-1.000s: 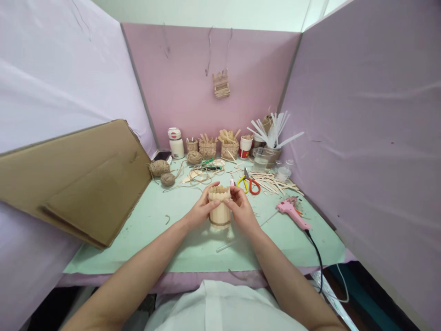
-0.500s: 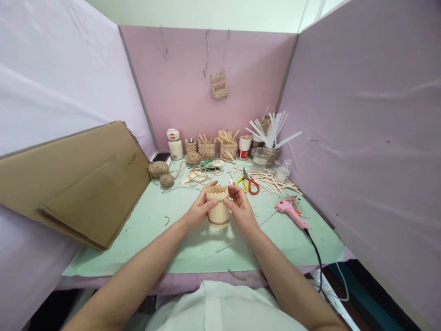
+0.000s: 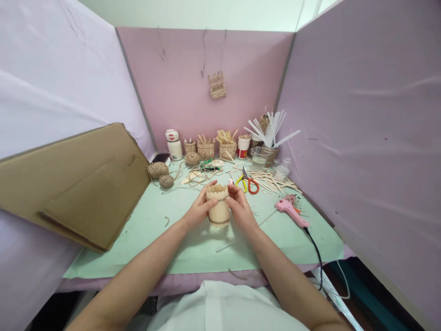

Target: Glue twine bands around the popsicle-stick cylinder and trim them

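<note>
A green-covered table (image 3: 148,243) stands between lilac fabric partitions (image 3: 358,110), a pink panel (image 3: 172,87) behind; over its middle, my left hand (image 3: 202,205) and right hand (image 3: 242,208) grip the wooden-stick cup (image 3: 219,213) from both sides.

The central container (image 3: 219,214) is matt wood, the twine balls (image 3: 158,170) at left rough fibre, the glue gun (image 3: 292,212) apparently smooth plastic.
</note>
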Action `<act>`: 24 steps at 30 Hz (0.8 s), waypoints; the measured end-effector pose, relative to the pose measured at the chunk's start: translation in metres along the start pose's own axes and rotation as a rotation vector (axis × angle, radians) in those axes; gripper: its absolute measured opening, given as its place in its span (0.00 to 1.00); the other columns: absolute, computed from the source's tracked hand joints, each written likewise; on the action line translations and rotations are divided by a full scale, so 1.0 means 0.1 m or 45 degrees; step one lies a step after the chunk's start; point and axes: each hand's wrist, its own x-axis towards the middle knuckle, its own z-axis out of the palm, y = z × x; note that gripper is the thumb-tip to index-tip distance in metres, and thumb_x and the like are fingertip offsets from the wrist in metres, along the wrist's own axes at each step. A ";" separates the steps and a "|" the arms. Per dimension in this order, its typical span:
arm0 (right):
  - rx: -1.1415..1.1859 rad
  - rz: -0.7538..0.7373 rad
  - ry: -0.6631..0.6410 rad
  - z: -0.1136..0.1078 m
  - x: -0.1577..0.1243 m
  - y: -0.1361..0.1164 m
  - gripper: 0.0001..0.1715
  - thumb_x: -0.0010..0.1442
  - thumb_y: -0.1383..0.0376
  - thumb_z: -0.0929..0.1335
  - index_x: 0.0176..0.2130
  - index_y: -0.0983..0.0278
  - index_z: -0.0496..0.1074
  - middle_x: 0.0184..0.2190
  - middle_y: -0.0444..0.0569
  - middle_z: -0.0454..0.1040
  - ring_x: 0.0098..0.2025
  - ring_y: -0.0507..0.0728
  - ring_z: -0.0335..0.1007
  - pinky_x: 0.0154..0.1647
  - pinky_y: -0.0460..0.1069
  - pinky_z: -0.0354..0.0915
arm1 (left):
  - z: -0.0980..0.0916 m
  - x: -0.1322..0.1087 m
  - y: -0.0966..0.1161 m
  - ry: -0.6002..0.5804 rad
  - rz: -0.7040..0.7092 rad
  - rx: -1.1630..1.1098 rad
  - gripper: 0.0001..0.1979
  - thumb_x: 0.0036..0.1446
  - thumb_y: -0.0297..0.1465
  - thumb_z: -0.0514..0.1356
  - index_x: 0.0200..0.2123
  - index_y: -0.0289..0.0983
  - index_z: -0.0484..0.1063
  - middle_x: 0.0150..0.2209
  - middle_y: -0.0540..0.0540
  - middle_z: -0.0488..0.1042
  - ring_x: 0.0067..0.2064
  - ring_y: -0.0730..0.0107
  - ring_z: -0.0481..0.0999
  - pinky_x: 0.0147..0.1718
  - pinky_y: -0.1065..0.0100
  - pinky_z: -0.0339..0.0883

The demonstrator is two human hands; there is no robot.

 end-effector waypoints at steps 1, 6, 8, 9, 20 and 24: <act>-0.023 -0.001 -0.012 0.00 -0.01 0.01 0.28 0.53 0.53 0.70 0.50 0.57 0.61 0.52 0.52 0.65 0.56 0.60 0.62 0.58 0.59 0.60 | 0.00 0.01 0.01 0.021 0.023 -0.005 0.37 0.44 0.36 0.70 0.58 0.43 0.62 0.52 0.42 0.72 0.54 0.56 0.70 0.52 0.59 0.62; -0.389 0.037 -0.080 0.04 -0.07 -0.02 0.43 0.41 0.58 0.76 0.53 0.60 0.59 0.54 0.55 0.63 0.55 0.62 0.61 0.54 0.58 0.63 | -0.03 0.03 0.01 0.138 0.120 -0.050 0.39 0.42 0.35 0.71 0.58 0.43 0.60 0.53 0.42 0.70 0.53 0.57 0.70 0.50 0.60 0.64; -0.539 0.043 -0.097 0.06 -0.09 -0.05 0.40 0.41 0.60 0.76 0.51 0.61 0.62 0.51 0.53 0.66 0.52 0.61 0.64 0.53 0.58 0.63 | -0.05 0.05 0.00 0.139 0.124 -0.064 0.40 0.41 0.35 0.72 0.58 0.43 0.60 0.53 0.42 0.70 0.54 0.56 0.69 0.49 0.60 0.65; -0.575 0.057 -0.097 0.06 -0.09 -0.07 0.37 0.41 0.60 0.76 0.49 0.61 0.63 0.50 0.52 0.68 0.51 0.61 0.65 0.52 0.57 0.63 | -0.06 0.05 -0.01 0.130 0.120 -0.072 0.41 0.40 0.35 0.72 0.57 0.43 0.59 0.53 0.41 0.70 0.54 0.55 0.69 0.49 0.59 0.65; 0.189 0.493 -0.395 0.05 -0.13 -0.22 0.23 0.47 0.56 0.71 0.42 0.63 0.73 0.38 0.50 0.77 0.43 0.63 0.73 0.39 0.53 0.68 | -0.14 0.02 0.18 -0.179 -0.031 -0.191 0.50 0.39 0.48 0.70 0.63 0.46 0.53 0.56 0.37 0.70 0.58 0.48 0.67 0.54 0.51 0.59; 0.114 0.501 -0.424 0.04 -0.14 -0.17 0.21 0.48 0.57 0.71 0.42 0.63 0.73 0.39 0.49 0.77 0.41 0.60 0.72 0.37 0.51 0.67 | -0.12 0.01 0.15 -0.210 -0.042 -0.168 0.49 0.42 0.41 0.70 0.64 0.46 0.50 0.51 0.37 0.73 0.52 0.52 0.72 0.50 0.54 0.63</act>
